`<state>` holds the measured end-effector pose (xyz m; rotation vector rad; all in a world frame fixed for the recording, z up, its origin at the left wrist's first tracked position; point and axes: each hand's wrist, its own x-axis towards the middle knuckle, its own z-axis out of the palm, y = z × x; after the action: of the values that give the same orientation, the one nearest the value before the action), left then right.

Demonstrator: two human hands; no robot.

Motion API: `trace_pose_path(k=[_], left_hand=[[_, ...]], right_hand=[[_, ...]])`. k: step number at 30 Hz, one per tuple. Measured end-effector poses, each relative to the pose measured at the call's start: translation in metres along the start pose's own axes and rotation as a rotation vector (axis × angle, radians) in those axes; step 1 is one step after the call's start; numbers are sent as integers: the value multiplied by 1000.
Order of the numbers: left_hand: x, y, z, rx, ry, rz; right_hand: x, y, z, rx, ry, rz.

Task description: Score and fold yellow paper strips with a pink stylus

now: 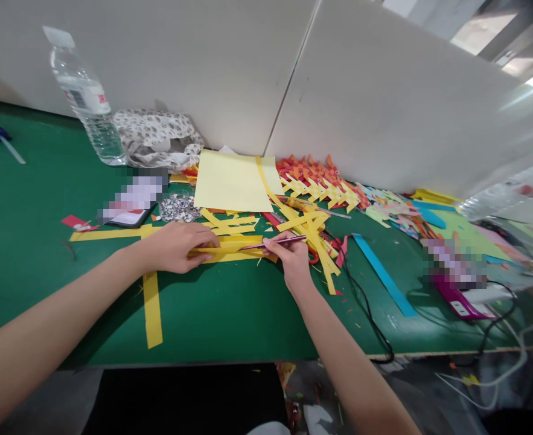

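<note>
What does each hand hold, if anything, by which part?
Right hand: purple pen-like tool, near its middle. Left hand: apparently yellow paper strip, by its left part.

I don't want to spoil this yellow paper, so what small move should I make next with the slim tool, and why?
Perhaps draw the slim tool slightly toward your left hand, keeping light pressure. Your right hand holds it nearly flat, its tip lies over the yellow paper, and your left thumb and fingers pinch that paper beyond the tip.

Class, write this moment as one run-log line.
left hand: touching yellow paper strip | right hand: holding slim pen-like tool | nearby: long blue strip
</note>
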<state>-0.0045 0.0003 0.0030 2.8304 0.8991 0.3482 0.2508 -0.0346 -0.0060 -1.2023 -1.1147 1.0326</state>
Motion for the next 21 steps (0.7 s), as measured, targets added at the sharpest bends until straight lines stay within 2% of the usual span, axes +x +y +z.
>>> trace_pose_path(k=[21], left_hand=[[0, 0, 0, -6, 2, -8]], right_hand=[[3, 4, -9, -21, 91, -39]])
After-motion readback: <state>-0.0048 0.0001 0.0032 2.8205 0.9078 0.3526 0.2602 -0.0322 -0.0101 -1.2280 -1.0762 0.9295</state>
